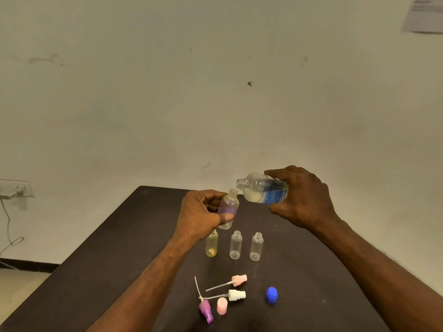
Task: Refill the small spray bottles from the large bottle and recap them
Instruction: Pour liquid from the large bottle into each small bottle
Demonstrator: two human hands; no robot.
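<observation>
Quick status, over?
Left hand grips small bottle. Right hand tips large bottle at its mouth. Three bottles waiting uncapped. Nothing blocking.

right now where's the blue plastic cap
The blue plastic cap lies on the dark table, near edge, right of the white spray pump.

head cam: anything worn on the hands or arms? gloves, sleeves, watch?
Nothing worn. The left hand and right hand are bare, with no gloves, rings or markings visible. Both forearms are bare to the frame edge: no sleeves, watch or bands.
</observation>
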